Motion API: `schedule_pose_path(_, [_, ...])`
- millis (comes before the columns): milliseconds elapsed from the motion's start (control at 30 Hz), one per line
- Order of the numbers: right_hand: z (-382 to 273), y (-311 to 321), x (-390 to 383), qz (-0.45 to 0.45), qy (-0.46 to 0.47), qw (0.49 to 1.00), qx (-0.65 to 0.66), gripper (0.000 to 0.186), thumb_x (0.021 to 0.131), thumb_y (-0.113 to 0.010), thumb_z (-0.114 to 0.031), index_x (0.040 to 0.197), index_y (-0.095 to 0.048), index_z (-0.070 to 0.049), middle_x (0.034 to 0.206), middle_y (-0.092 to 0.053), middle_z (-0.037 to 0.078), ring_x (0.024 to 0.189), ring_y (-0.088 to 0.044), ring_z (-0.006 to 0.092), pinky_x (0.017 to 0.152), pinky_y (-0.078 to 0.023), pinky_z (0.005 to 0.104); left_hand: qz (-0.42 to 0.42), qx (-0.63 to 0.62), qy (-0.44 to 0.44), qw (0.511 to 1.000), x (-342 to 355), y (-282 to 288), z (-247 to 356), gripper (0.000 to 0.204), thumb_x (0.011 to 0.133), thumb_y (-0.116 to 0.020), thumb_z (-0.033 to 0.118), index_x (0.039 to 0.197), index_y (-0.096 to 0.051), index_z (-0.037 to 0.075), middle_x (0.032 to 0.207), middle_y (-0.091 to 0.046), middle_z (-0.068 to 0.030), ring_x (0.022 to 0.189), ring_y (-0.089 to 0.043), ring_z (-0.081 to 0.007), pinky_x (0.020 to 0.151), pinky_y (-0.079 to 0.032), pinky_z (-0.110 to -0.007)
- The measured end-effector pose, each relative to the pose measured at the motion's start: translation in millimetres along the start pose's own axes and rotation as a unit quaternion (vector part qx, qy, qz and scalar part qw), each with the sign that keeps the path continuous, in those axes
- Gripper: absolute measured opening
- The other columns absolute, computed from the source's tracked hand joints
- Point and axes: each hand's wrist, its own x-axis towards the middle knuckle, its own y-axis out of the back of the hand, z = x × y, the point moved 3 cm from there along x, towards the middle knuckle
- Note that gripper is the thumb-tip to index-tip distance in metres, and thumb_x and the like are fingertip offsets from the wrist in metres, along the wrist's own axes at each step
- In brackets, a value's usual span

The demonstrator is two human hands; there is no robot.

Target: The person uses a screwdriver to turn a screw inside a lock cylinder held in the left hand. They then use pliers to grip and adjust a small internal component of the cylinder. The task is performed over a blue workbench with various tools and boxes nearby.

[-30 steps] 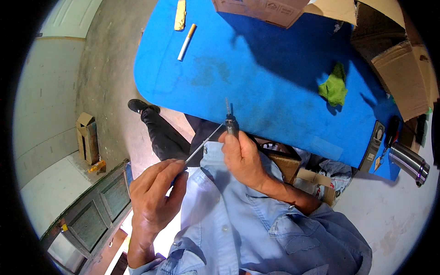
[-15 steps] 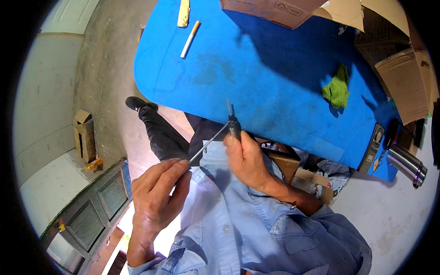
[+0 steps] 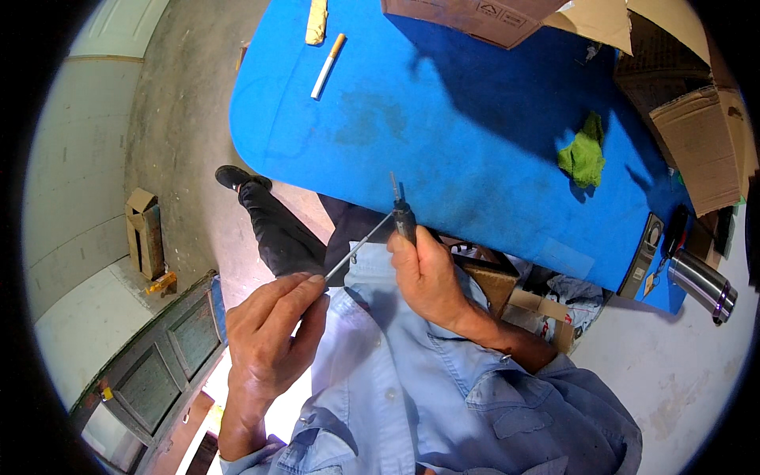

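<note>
My left hand is closed around the handle end of a thin metal rod, which looks like a screwdriver; its handle is hidden in my palm. The rod slants up to the right, and its tip meets the side of a black-handled tool. My right hand grips that tool upright, thumb along it. A slim metal shaft sticks out of its top, over the near edge of the blue table. Both tools are held above my lap, in front of my light blue shirt.
A white stick with a tan end, like a cigarette, and a yellow piece lie at the far left. A green cloth lies right. Cardboard boxes stand behind. A metal tumbler lies at the right edge.
Almost nothing differs. Both hands keep their grips, and the rod's tip stays against the black-handled tool.
</note>
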Motion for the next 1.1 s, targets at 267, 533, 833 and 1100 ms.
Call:
schedule_pose_path(267, [3.0,-1.4,1.5,0.016,0.032,0.999,-0.025,0.02,0.102,-0.058,-0.013,0.091,-0.052,0.003,0.075,-0.058,0.026,0.067,-0.059,0.0456,0.057,-0.042,0.0493,0.003,-0.002,-0.007,1.0,0.2,-0.1,-2.8,0.024,0.076,-0.08,-0.006,0.098,-0.072,-0.001,0.092,-0.075,-0.0145,0.078,-0.074,-0.0242,0.067,-0.059,-0.032])
schedule_pose_path(533, [1.8,-1.1,2.2,0.013,0.045,0.998,-0.032,0.02,0.102,-0.059,-0.012,0.091,-0.051,0.003,0.072,-0.057,0.025,0.063,-0.059,0.0454,0.054,-0.041,0.0472,-0.007,-0.07,0.044,0.997,-1.6,-0.7,-12.6,0.024,0.079,-0.079,-0.006,0.101,-0.072,-0.002,0.089,-0.073,-0.0137,0.077,-0.073,-0.0228,0.067,-0.056,-0.03])
schedule_pose_path(833, [2.1,-1.0,3.0,0.014,0.065,0.995,-0.07,0.02,0.102,-0.059,-0.012,0.092,-0.051,0.003,0.071,-0.058,0.026,0.064,-0.061,0.0468,0.053,-0.042,0.049,-0.032,-0.051,0.07,0.996,-3.3,-0.2,-10.8,0.024,0.08,-0.08,-0.001,0.103,-0.072,-0.001,0.089,-0.072,-0.0139,0.073,-0.071,-0.0234,0.064,-0.055,-0.029])
schedule_pose_path(1100, [3.0,-1.3,3.8,0.004,0.052,0.997,-0.065,0.019,0.102,-0.059,-0.012,0.094,-0.051,0.003,0.07,-0.059,0.027,0.066,-0.061,0.0492,0.053,-0.042,0.0508,-0.048,0.113,-0.118,0.985,-1.5,-1.5,-5.7,0.035,0.075,-0.076,-0.006,0.11,-0.07,-0.002,0.097,-0.07,-0.0143,0.07,-0.068,-0.0213,0.055,-0.056,-0.03])
